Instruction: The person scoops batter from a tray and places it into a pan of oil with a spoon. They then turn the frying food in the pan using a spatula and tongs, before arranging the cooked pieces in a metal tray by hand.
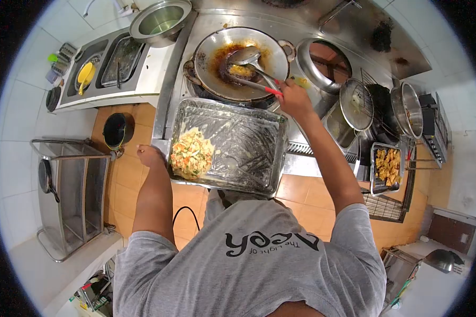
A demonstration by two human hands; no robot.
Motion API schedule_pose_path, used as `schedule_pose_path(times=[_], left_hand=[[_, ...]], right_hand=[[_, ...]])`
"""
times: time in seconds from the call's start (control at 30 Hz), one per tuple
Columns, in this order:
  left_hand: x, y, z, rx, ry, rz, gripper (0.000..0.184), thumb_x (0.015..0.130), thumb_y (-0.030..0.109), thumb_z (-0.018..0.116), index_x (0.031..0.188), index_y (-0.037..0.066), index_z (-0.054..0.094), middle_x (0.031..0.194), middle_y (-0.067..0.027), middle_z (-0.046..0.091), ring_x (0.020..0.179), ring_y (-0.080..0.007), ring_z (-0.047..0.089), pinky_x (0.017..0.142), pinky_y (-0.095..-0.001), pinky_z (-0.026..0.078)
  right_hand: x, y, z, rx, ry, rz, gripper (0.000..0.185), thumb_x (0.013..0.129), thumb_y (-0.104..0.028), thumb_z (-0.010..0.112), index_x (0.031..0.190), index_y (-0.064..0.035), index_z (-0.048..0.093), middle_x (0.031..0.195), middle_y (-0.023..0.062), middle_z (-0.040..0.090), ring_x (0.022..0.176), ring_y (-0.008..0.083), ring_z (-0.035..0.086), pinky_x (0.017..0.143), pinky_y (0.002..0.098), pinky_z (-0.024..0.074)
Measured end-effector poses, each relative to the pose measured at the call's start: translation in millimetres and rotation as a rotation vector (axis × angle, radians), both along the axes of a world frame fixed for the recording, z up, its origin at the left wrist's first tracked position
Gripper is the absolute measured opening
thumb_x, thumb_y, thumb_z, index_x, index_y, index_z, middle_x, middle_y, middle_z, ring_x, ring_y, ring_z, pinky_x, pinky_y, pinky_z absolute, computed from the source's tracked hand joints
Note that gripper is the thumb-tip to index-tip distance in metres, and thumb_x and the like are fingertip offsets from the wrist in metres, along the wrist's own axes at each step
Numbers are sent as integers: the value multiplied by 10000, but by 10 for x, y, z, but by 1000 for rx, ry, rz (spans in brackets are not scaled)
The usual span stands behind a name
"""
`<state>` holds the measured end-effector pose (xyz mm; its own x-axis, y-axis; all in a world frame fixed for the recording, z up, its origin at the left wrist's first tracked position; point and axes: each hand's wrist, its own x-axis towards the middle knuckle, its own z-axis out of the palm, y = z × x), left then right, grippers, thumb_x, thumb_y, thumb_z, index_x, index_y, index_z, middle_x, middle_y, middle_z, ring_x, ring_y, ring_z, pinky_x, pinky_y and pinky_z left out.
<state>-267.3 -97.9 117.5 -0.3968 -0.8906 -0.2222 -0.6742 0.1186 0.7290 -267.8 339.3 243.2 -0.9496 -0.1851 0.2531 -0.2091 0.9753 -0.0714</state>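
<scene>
My right hand is closed on a metal ladle and a slim metal utensil with a red grip. Whether these two are one joined tool I cannot tell. Their heads reach into a wide wok with brown oil and dark residue at its bottom. A yellowish patch shows beneath the ladle. My left hand hangs beside the tray's left edge, fingers curled, nothing visible in them. In front of my body, a rectangular metal tray carries a pale chopped mixture with orange and green bits at its left.
Right of the wok are a round steel pot, a strainer and a tray of browned fried pieces. A sink and large metal basin lie left. A black bucket and metal rack stand on the floor.
</scene>
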Motion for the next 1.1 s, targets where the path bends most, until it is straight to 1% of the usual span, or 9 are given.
schedule_pose_path(times=[0.23, 0.33, 0.43, 0.63, 0.67, 0.77, 0.93, 1.03, 1.1], left_hand=[[6, -3, -19, -45, -15, -3, 516, 905, 424, 305, 1071, 7, 561, 1023, -231, 586, 941, -396, 551, 819, -462, 434], [-9, -13, -35, -63, -13, 1, 514, 903, 422, 311, 1068, 8, 567, 1023, -232, 587, 944, -396, 551, 821, -462, 435], [-18, -20, -40, -59, -17, 11, 514, 901, 422, 316, 1088, 11, 562, 1032, -230, 585, 951, -393, 550, 826, -460, 435], [-28, -60, -170, 4, 43, 29, 526, 898, 430, 317, 1108, 10, 554, 1035, -228, 586, 953, -392, 551, 828, -456, 437], [-33, -54, -160, 12, 46, 36, 528, 897, 431, 317, 1105, 8, 555, 1032, -228, 587, 950, -393, 552, 826, -456, 438], [-138, -455, -834, 84, 166, 22, 534, 896, 437, 314, 1089, 5, 559, 1011, -231, 594, 935, -400, 557, 813, -460, 442], [-36, -83, -192, -101, -1, 2, 538, 894, 446, 315, 1062, 3, 570, 991, -235, 599, 920, -403, 562, 799, -471, 444], [-38, -96, -221, -112, -23, 5, 538, 894, 448, 316, 1064, 5, 570, 990, -234, 599, 918, -402, 563, 796, -477, 443], [-44, -109, -225, -105, -16, 4, 537, 896, 444, 314, 1070, 4, 567, 992, -234, 599, 917, -401, 563, 794, -478, 443]], right_hand=[[16, -21, 38, 14, -162, -78, 346, 747, -155, 572, 1057, -4, 542, 923, 165, 550, 773, 340, 582, 684, 415, 480], [42, -5, 43, -69, -93, -32, 329, 742, -172, 582, 1023, -3, 555, 919, 159, 563, 776, 348, 578, 712, 431, 469], [104, 3, 132, -158, -51, 0, 312, 740, -207, 606, 981, -11, 579, 886, 173, 581, 795, 348, 578, 736, 437, 456], [196, 84, 400, -389, -320, -204, 422, 805, -404, 514, 802, 1, 632, 689, 212, 594, 720, 353, 597, 701, 441, 454], [188, 115, 409, -429, -393, -258, 454, 806, -432, 503, 786, 3, 633, 663, 199, 592, 684, 331, 598, 669, 423, 452], [108, 226, 384, -577, -576, -385, 512, 806, -486, 492, 751, 1, 639, 598, 154, 581, 580, 256, 586, 574, 368, 440], [-45, 313, -32, -957, -643, -424, 438, 796, -448, 540, 743, -31, 663, 544, 82, 550, 469, 133, 525, 473, 294, 401], [-95, 179, -266, -1126, -520, -361, 414, 786, -420, 569, 783, -19, 673, 543, 82, 555, 480, 133, 537, 490, 292, 415], [-137, 77, -318, -1042, -439, -367, 377, 801, -390, 585, 851, -27, 671, 527, 13, 499, 462, 81, 465, 449, 247, 358]])
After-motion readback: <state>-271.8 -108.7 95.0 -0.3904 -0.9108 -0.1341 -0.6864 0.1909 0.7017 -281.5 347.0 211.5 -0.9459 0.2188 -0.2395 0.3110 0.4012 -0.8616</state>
